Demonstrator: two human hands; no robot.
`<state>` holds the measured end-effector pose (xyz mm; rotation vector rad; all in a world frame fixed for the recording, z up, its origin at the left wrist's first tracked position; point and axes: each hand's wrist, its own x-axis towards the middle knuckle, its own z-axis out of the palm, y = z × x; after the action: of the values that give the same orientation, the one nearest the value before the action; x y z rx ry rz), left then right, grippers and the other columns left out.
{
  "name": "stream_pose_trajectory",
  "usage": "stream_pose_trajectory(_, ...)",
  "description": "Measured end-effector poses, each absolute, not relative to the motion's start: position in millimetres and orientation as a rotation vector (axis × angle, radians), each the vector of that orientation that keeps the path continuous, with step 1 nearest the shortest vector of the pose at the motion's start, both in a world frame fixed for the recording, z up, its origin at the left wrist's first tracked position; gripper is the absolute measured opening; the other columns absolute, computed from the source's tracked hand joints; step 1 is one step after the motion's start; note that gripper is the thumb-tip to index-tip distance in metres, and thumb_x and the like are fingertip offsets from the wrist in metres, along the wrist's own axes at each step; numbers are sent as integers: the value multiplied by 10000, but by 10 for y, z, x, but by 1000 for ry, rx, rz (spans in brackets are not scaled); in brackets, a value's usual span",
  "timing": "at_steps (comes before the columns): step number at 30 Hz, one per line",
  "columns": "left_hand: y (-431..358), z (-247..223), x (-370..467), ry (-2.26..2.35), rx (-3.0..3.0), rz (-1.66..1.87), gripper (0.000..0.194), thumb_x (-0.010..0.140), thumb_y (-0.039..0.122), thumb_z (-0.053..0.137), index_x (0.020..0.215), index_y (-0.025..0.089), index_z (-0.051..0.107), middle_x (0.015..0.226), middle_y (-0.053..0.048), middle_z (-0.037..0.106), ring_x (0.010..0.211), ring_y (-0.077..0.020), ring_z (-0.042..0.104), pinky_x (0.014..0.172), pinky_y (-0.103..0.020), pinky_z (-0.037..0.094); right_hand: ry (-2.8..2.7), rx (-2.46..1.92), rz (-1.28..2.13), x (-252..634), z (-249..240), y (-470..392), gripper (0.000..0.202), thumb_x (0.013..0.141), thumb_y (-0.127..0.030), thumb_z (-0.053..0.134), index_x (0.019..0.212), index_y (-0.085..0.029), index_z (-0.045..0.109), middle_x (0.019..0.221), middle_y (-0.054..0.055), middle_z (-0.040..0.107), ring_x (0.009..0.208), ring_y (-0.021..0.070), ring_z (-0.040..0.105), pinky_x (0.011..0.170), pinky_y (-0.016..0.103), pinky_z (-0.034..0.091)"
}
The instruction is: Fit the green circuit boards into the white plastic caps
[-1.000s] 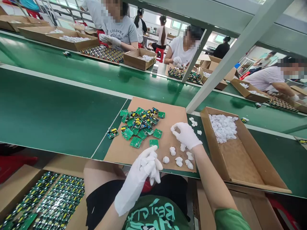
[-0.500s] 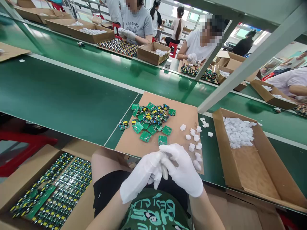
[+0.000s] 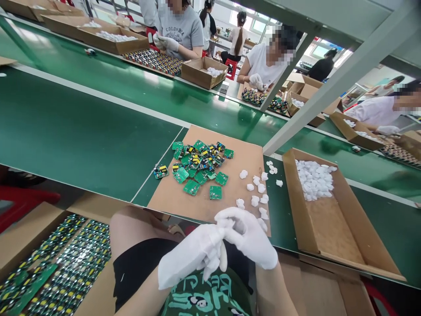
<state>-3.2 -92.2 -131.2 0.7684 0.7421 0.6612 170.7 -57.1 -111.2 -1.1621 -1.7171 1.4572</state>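
Observation:
My left hand (image 3: 196, 251) and my right hand (image 3: 249, 239) wear white gloves and meet above my lap, just in front of the table edge. Fingers on both are curled. The right hand's fingertips press together against the left hand's fingers; whatever lies between them is hidden. Beyond the hands, a brown cardboard sheet (image 3: 184, 202) bears a loose pile of small green circuit boards (image 3: 215, 192), some showing yellow and black components. Several crumpled white pieces (image 3: 240, 203) lie on the sheet's right side, close to my right hand.
An open cardboard box (image 3: 338, 228) with white pieces (image 3: 314, 180) stands at right. Down at left, another box (image 3: 31, 237) holds rows of circuit boards (image 3: 83, 250). A slanted metal post (image 3: 315, 96) rises behind the sheet. Co-workers sit across the green table (image 3: 98, 127).
The view has turned a little to the right. My hands have drawn slightly back from the sheet, uncovering a white piece. The fingers have shifted but remain together.

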Motion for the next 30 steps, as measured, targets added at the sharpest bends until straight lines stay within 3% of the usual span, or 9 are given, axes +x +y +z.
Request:
stream_pose_trajectory(3,-928,-1338,10,710,767,697,571,860,661,546,1039,145,713,618,-52,693,333,-89,485,349,-200,227,-1747,-1479,968,1870,-1162,-388,216,974,-381,539,1114,-229,603,885,44,694,742,193,658,629,316,527)
stream_pose_trajectory(7,-885,-1381,0,643,766,813,538,874,603,576,1142,144,663,710,-69,718,389,-94,548,371,-187,280,-1885,-1672,410,1975,-1321,25,99,903,-255,546,937,-203,622,867,94,669,872,284,616,835,471,486)
stream_pose_trajectory(10,-862,-1336,-33,582,650,825,522,899,588,551,1126,135,677,719,-81,726,375,-87,532,373,-191,273,-2012,-1606,360,1972,-1376,163,64,856,-223,594,809,-210,636,934,115,694,1009,330,589,977,539,408)
stream_pose_trajectory(14,-837,-1266,-33,576,435,816,622,910,673,459,967,101,697,624,-105,711,305,-81,441,330,-202,198,-2056,-1463,283,1893,-1221,-91,193,967,-275,502,1060,-218,661,1197,120,677,1178,317,559,1085,531,352)
stream_pose_trajectory(17,-800,-1321,14,598,418,777,675,855,768,456,655,142,608,443,-50,588,270,-82,409,304,-202,171,-2262,-1098,499,1779,-1018,-391,335,992,-314,525,1320,-254,556,1257,97,654,1164,279,585,1010,442,450)
stream_pose_trajectory(19,-785,-1385,47,608,421,766,707,834,814,426,558,170,522,380,-20,507,266,-82,395,296,-199,177,-2426,-875,708,1697,-918,-513,341,996,-275,525,1336,-270,544,1182,74,684,1050,258,617,910,400,495)
stream_pose_trajectory(22,-801,-1447,61,610,469,771,689,876,775,411,669,147,601,416,-19,536,290,-84,384,310,-201,209,-2456,-892,757,1621,-873,-555,291,985,-164,516,1254,-247,588,1112,68,698,986,253,597,867,403,492)
stream_pose_trajectory(25,-841,-1447,28,606,517,815,537,894,656,543,791,141,652,435,12,512,346,-95,424,364,-209,292,-2400,-921,780,1618,-907,-541,203,974,-122,528,1125,-226,615,1108,71,679,1022,245,588,889,403,489)
stream_pose_trajectory(30,-876,-1391,-55,660,563,987,445,886,596,618,1011,169,629,606,36,545,451,-80,471,451,-208,377,-2269,-1011,867,1637,-991,-553,260,950,-93,535,1158,-245,574,1072,44,675,970,203,639,848,352,526)
